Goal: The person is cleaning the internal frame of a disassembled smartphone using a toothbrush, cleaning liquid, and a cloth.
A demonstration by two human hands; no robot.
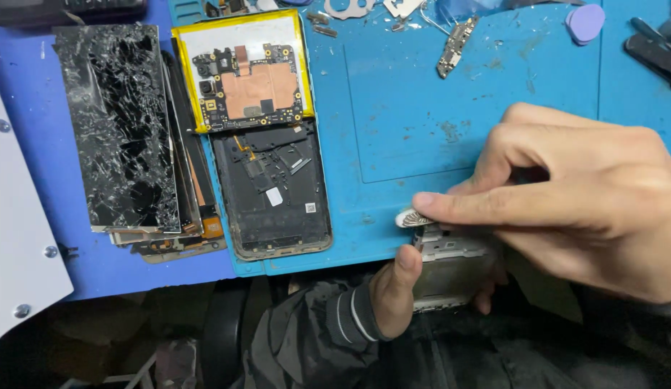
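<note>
Silver phone frame point(451, 266) braced low-centre by left hand point(397, 288), thumb clamped, while right hand point(580, 202) fingertips pinch small round part point(411, 218) above it.

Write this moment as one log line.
left hand: holds metal phone frame | right hand: pinches small round part | blue mat

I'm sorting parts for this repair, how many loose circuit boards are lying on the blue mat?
2: a large board lying on the yellow-edged battery at top left, and a narrow board near the mat's top edge. More may be hidden under the cracked screen stack.
</note>
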